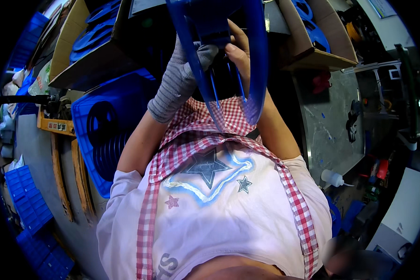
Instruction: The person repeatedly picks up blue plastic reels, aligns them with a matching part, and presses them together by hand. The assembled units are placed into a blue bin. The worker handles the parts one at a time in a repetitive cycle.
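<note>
1. A long, blue, partly see-through plastic loop with a darker block across its middle (258, 56) is at the upper centre, in front of the person's body; its rounded lower end overlaps the apron in view.
2. The left hand, in a grey knitted glove (178, 70), has its fingers curled in at the block, gripping the loop there — part of the hand is hidden behind the loop's left side.
3. The bare right hand (240, 53) grips the other side of the block with bent thumb and fingers, seen through the loop's opening.
4. The person wears a red-and-white checked cloth apron (210, 112) over a pale printed shirt (191, 219).
5. An open brown cardboard box (81, 72) at upper left holds blue curved pieces; a second brown cardboard box (333, 35) at upper right holds similar ones.
6. Below the first box, a blue plastic crate (83, 112) holds black rings (102, 119).
7. A white squeeze bottle (332, 178) lies at right — near a grey metal surface (319, 133).
</note>
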Demonstrator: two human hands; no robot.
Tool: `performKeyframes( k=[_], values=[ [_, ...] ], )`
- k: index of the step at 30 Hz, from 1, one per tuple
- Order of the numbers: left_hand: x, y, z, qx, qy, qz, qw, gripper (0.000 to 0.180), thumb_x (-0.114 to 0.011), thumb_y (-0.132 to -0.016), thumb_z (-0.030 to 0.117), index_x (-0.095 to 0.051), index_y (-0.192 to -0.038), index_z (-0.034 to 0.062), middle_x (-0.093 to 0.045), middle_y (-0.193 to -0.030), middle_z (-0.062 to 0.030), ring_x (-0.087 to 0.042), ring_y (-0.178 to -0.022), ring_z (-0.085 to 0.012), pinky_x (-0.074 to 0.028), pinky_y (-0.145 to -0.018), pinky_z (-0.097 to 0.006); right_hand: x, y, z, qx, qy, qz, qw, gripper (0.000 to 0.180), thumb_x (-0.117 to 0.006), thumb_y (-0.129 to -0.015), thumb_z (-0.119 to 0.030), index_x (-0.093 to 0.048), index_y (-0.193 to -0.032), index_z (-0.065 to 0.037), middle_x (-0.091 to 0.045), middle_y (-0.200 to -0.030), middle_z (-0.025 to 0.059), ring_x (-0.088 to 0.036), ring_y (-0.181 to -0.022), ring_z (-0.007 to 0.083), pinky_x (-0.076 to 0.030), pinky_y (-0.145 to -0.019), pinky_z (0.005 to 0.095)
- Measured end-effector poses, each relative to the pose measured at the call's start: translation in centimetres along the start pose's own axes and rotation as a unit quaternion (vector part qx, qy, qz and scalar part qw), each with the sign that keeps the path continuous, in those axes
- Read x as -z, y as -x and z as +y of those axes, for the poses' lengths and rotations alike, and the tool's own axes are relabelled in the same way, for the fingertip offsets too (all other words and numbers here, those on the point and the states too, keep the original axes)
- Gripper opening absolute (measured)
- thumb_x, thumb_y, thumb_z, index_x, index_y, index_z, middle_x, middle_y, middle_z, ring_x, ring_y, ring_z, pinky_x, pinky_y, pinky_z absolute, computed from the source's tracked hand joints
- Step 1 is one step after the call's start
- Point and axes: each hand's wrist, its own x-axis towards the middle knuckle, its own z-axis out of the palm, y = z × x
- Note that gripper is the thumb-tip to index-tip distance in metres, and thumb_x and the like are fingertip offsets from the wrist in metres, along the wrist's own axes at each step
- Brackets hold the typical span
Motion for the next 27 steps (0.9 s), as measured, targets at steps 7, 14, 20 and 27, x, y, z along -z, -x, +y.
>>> performKeyframes(
  k=[7,14,20,27],
  values=[
    [0.0,-0.6,0.2,-0.021,-0.032,0.013,0.999,0.078,-0.069,-0.086,0.035,-0.025,-0.147,0.0179,-0.060,-0.115,-0.0092,-0.062,-0.105,-0.0222,-0.052,-0.093,-0.036,-0.2,-0.2,0.2,0.007,0.006,0.011,1.000,0.062,-0.056,-0.085,-0.041,-0.049,-0.138,-0.012,-0.049,-0.095,0.0064,-0.053,-0.090,0.0157,-0.046,-0.082,0.0312],
    [0.0,-0.5,0.4,-0.005,0.005,-0.006,1.000,0.077,-0.068,-0.087,0.034,-0.023,-0.148,0.0184,-0.056,-0.121,-0.0096,-0.059,-0.109,-0.0220,-0.052,-0.093,-0.035,-0.4,-0.2,-0.1,-0.019,-0.020,0.016,1.000,0.061,-0.056,-0.085,-0.039,-0.049,-0.138,-0.011,-0.048,-0.096,0.0059,-0.052,-0.091,0.0149,-0.046,-0.084,0.0306],
    [0.7,-0.9,-1.2,-0.030,-0.008,0.000,1.000,0.078,-0.069,-0.086,0.032,-0.023,-0.148,0.0187,-0.057,-0.118,-0.0086,-0.061,-0.108,-0.0222,-0.052,-0.094,-0.036,-0.4,-0.3,0.1,-0.005,0.015,0.001,1.000,0.062,-0.055,-0.085,-0.042,-0.049,-0.138,-0.012,-0.047,-0.094,0.0062,-0.052,-0.090,0.0157,-0.046,-0.082,0.0311],
    [0.5,-0.8,-0.2,0.021,0.035,0.004,0.999,0.080,-0.073,-0.082,0.033,-0.027,-0.146,0.0179,-0.057,-0.115,-0.0091,-0.061,-0.106,-0.0224,-0.052,-0.093,-0.037,-0.4,-0.5,0.3,-0.017,0.008,-0.002,1.000,0.064,-0.056,-0.083,-0.045,-0.050,-0.138,-0.012,-0.048,-0.095,0.0062,-0.053,-0.090,0.0158,-0.047,-0.081,0.0320]
  ],
)
